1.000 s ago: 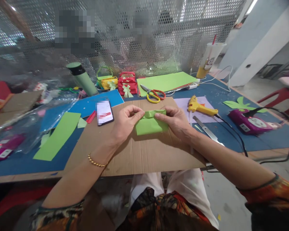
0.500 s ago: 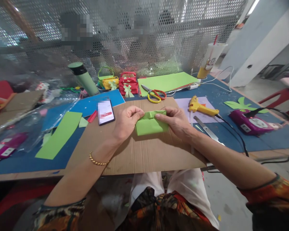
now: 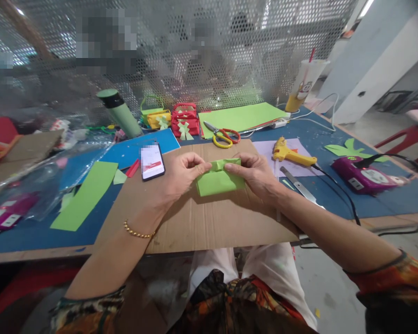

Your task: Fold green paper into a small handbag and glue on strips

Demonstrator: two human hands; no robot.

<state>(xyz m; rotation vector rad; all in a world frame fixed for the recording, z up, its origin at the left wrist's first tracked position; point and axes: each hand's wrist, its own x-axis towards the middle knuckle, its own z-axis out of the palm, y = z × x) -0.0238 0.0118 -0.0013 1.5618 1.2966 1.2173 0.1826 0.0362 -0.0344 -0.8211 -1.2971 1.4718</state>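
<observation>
A small folded green paper piece (image 3: 219,183) is held just above a brown cardboard sheet (image 3: 195,227). My left hand (image 3: 188,172) pinches its upper left corner between thumb and fingers. On the other side, my right hand (image 3: 256,171) grips the upper right edge, the thumb pressing on the front fold. The fingers behind the paper are partly hidden. A phone (image 3: 152,162) lies left of my left hand, and a yellow glue gun (image 3: 292,154) rests right of my right hand.
Scissors (image 3: 223,138), green sheets (image 3: 244,118), small red paper bags (image 3: 185,121) and a green bottle (image 3: 120,112) are at the back. A metal ruler (image 3: 301,188) and purple power socket (image 3: 364,175) lie right. A green strip (image 3: 87,195) is left; a drink cup (image 3: 302,86) stands back right.
My left hand's wrist has shifted slightly left, and its fingertips have slid a little inward along the paper's top edge. My right hand has barely moved.
</observation>
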